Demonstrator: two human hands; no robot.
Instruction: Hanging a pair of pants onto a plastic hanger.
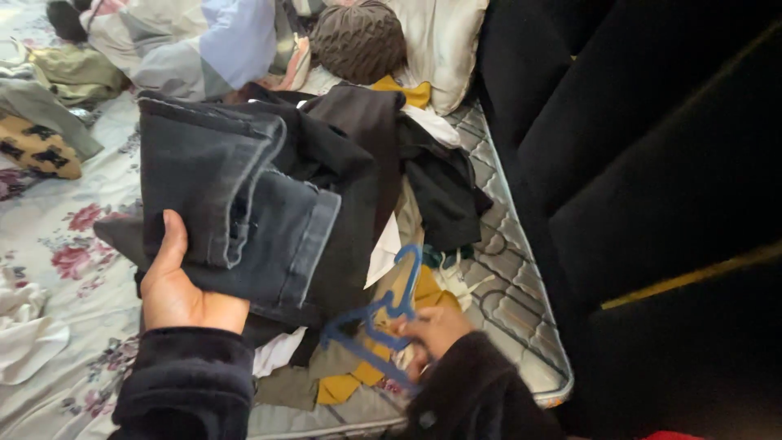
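The left hand holds a folded pair of dark grey jeans. The thumb lies on top of the cloth and the other fingers are under it, so the hand is closed on the jeans. The jeans stick up and away from the hand, over the bed. The sleeve on this arm is dark and fuzzy.

The right hand is closed on a blue hanger. The fingers wrap around the lower bar of the hanger. The hook of the hanger points up, just above the hand. This sleeve is dark and fuzzy too.

Under both hands is a heap of clothes. Most of them are black or dark brown. Right under the right hand is something yellow and some white cloth. The blue hanger rests over this pile.

The bed has a sheet with pink flowers, to the left of the left hand. A bare piece of the mattress shows to the right of the right hand. It is grey with stitched lines.

Far past the hands, at the top of the bed, sits a brown round cushion next to a pale pillow. A blanket with grey and blue patches lies beside them. A yellow and black cloth lies far off to the left.
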